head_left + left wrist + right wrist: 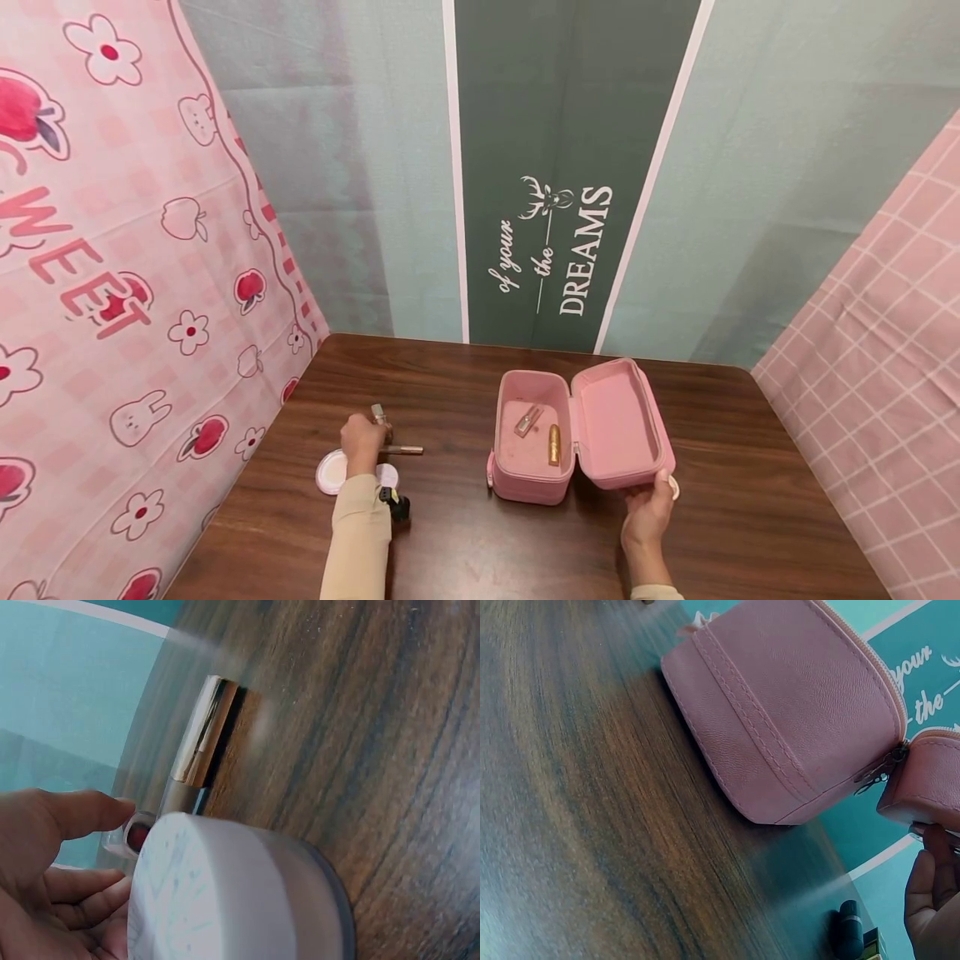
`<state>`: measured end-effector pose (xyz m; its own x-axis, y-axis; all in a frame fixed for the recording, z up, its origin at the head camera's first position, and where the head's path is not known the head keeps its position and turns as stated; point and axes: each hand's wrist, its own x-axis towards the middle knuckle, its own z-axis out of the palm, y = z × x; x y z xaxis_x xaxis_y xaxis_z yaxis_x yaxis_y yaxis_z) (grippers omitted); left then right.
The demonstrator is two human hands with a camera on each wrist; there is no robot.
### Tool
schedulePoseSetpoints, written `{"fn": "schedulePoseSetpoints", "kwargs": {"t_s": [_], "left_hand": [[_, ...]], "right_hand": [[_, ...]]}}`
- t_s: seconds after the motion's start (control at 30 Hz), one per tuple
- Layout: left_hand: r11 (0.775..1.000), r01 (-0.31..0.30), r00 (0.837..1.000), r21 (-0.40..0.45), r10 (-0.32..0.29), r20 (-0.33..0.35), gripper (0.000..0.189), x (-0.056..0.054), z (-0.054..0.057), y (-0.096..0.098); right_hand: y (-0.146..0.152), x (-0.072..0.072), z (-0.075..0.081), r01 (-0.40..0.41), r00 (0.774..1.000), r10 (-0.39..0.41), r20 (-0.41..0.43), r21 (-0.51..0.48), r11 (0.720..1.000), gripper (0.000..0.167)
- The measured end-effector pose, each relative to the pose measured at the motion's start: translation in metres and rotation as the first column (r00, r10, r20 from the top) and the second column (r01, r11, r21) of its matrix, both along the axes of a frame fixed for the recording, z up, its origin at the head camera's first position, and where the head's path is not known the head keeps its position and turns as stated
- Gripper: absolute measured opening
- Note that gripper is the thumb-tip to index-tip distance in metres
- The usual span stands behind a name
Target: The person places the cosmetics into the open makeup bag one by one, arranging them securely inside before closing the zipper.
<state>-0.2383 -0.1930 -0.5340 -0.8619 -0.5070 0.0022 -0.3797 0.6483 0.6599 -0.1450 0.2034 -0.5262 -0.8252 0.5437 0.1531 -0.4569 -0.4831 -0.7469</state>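
Note:
My left hand [363, 437] reaches down at the left of the table, thumb and finger pinching a small clear tube [138, 834] with a dark red end. Beside it lie a slim rose-gold tube [405, 450], a round white compact [331, 472] and a round white-lidded jar [387, 477], large in the left wrist view. An unzipped pink cosmetic case [528, 492] stands at the middle. Inside are a gold lipstick [554, 446] and a small clear-and-pink tube [528, 420]. With thumb and fingers, my right hand [648, 521] holds the edge of its opened lid [615, 425].
A dark lipstick [848, 930] and a small gold-edged box [873, 943] lie on the wooden table [480, 550] near the lid. Printed cloths hang behind and at both sides of the table. A black wrist camera [397, 505] sits on the left wrist.

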Motion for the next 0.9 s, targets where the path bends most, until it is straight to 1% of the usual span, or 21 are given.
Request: {"fn": "schedulePoseSetpoints", "kwargs": {"t_s": [0.1, 0.27, 0.37, 0.43, 0.53, 0.6, 0.73, 0.8, 0.83, 0.9], "left_hand": [[1.000, 0.015, 0.999, 0.013, -0.015, 0.032, 0.029, -0.001, 0.002, -0.001], [0.999, 0.045, 0.997, 0.019, -0.046, 0.066, 0.027, -0.002, 0.003, -0.001], [0.998, 0.066, 0.996, 0.012, -0.067, 0.061, 0.025, -0.002, 0.000, -0.001], [0.997, 0.071, 0.997, 0.021, -0.072, 0.041, 0.023, 0.000, -0.002, -0.001], [0.996, 0.071, 0.997, 0.051, -0.071, -0.001, 0.020, 0.003, -0.003, -0.001], [0.995, 0.062, 0.998, 0.080, -0.059, -0.037, 0.021, 0.005, -0.003, 0.000], [0.990, 0.026, 0.994, 0.135, -0.012, -0.105, 0.023, 0.006, -0.003, 0.003], [0.987, 0.002, 0.993, 0.159, 0.017, -0.120, 0.023, 0.007, -0.003, 0.004], [0.985, -0.006, 0.992, 0.171, 0.027, -0.122, 0.024, 0.007, -0.003, 0.004], [0.982, -0.011, 0.992, 0.187, 0.034, -0.121, 0.024, 0.007, -0.003, 0.005]], "right_hand": [[0.000, 0.000, 0.000, -0.003, 1.000, 0.003, -0.001, -0.001, 1.000, 0.031], [0.000, -0.001, -0.001, 0.012, 1.000, -0.013, 0.018, 0.016, 1.000, 0.031], [0.000, -0.001, 0.000, 0.020, 0.999, -0.020, 0.027, 0.021, 1.000, 0.031], [0.000, 0.000, 0.001, 0.015, 1.000, -0.016, 0.020, 0.014, 1.000, 0.031], [0.000, -0.001, -0.002, 0.008, 1.000, -0.008, -0.017, 0.021, 1.000, 0.031], [0.002, -0.002, -0.006, 0.004, 0.999, -0.003, -0.046, 0.034, 0.999, 0.031], [0.006, -0.005, -0.018, 0.006, 0.998, -0.003, -0.061, 0.048, 0.999, 0.032], [0.007, -0.006, -0.021, -0.004, 0.998, 0.005, -0.060, 0.033, 0.999, 0.032], [0.007, -0.007, -0.021, 0.002, 0.999, 0.000, -0.047, 0.053, 0.999, 0.032], [0.006, -0.006, -0.018, 0.000, 0.998, 0.003, -0.056, 0.055, 0.998, 0.031]]}}
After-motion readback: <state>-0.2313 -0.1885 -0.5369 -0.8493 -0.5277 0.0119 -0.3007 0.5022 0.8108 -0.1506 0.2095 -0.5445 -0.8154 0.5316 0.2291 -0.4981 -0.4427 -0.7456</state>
